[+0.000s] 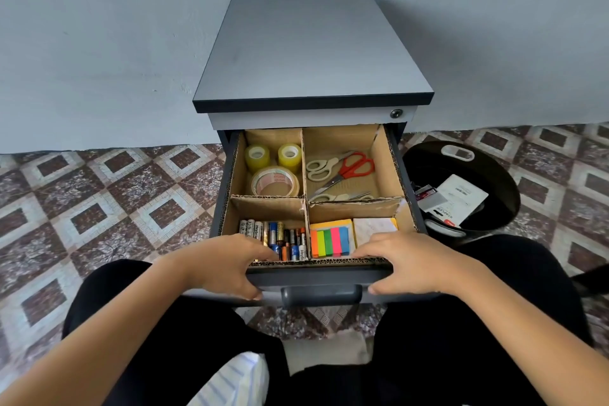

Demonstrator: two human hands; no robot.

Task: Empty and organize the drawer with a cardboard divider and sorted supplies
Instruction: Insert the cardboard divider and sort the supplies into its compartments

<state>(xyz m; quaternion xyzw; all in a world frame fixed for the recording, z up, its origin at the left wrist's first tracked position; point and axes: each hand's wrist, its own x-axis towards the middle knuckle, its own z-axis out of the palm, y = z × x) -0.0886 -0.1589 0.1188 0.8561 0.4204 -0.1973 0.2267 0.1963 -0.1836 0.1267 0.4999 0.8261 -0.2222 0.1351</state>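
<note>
Left hand [224, 269]: fingers close together and curled over the front edge of the drawer [316, 278], thumb on the panel below; probably braced to slide it shut.
Tape rolls [275, 182]: three, grouped by kind in the back-left compartment.
Batteries [263, 236]: front-left, side by side; roughly a dozen, some hidden under fingers.
Cardboard divider [304, 161]: one insert lining the open drawer, forming four compartments.
Scissors [349, 168]: three pairs, back-right, one half hidden behind the partition.
Sticky pads [329, 241]: two, front-right.
Right hand [412, 269]: mirrors the other, fingers together over the edge, thumb beneath.
Bin [494, 181]: one, beside the cabinet, holding discarded packaging.
</note>
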